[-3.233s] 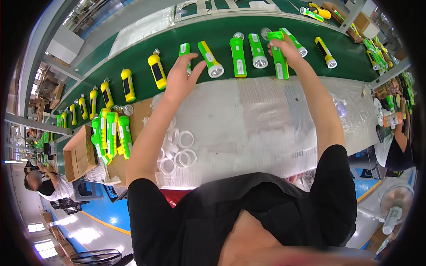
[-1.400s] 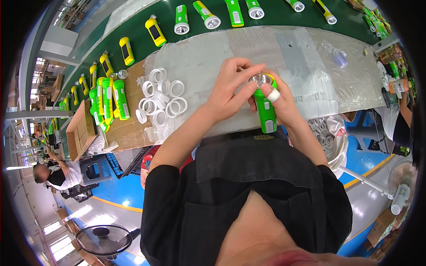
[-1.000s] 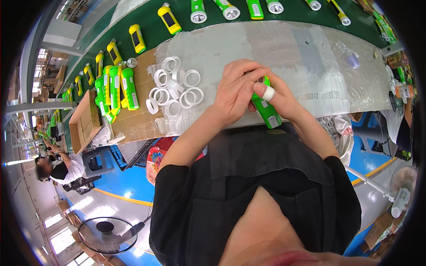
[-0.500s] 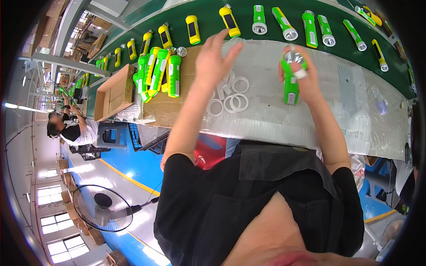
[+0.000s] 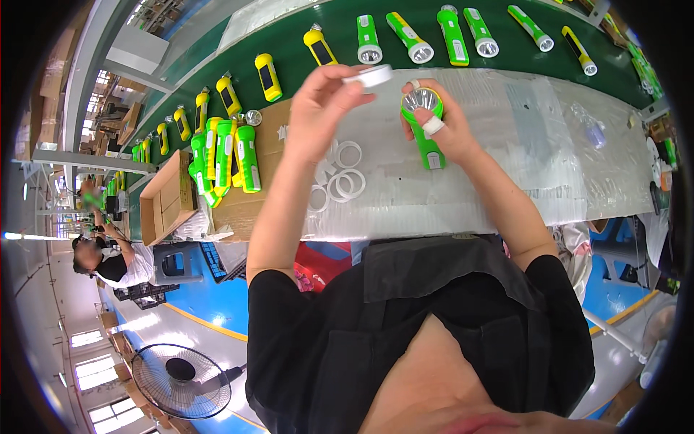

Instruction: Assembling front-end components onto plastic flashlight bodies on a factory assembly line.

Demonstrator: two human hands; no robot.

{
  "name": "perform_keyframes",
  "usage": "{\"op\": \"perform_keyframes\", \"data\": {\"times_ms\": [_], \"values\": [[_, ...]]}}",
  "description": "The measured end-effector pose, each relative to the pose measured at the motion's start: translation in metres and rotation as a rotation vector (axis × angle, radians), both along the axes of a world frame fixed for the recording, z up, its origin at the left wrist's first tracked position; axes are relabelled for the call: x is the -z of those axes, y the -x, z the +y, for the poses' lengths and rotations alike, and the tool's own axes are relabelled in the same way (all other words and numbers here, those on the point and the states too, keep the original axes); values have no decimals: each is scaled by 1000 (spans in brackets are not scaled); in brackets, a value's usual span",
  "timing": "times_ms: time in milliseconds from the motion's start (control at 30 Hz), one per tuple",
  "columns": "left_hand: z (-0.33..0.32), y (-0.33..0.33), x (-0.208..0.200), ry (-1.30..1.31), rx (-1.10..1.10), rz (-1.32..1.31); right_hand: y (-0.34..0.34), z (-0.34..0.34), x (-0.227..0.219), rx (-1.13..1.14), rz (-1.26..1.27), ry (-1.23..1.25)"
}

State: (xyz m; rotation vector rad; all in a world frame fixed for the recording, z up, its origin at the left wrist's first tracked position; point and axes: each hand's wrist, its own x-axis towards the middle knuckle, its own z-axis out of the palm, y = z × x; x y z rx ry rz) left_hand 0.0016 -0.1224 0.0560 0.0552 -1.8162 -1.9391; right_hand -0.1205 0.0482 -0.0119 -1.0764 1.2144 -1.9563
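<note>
My right hand (image 5: 444,126) grips a green flashlight (image 5: 424,123) upright over the plastic-covered worktable (image 5: 520,166), its silver reflector end facing up. My left hand (image 5: 325,108) holds a white ring (image 5: 369,75) pinched in the fingertips, just left of and slightly above the flashlight's head. The two hands are close together, the ring apart from the flashlight. Under my left forearm several more white rings (image 5: 345,181) lie on the table.
A green conveyor belt (image 5: 289,36) behind the table carries several green and yellow flashlights (image 5: 369,40). A bunch of green flashlights (image 5: 224,155) lies on cardboard at the left, next to an open cardboard box (image 5: 166,199). Another person (image 5: 108,260) sits far left. A fan (image 5: 181,380) stands below.
My left hand has come off the ring pile with a white ring and risen toward the flashlight. My right hand has brought the flashlight closer to it, head turned up.
</note>
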Motion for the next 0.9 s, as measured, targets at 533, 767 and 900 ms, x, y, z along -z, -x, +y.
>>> {"op": "perform_keyframes", "data": {"times_ms": [533,767,900], "values": [[31,6,14,709,-119,54,1,2,-3,-75,-20,72],[33,3,6,769,-45,-33,1,9,2,126,209,42],[33,3,-3,919,-49,4,24,33,-32,135,462,-69]]}}
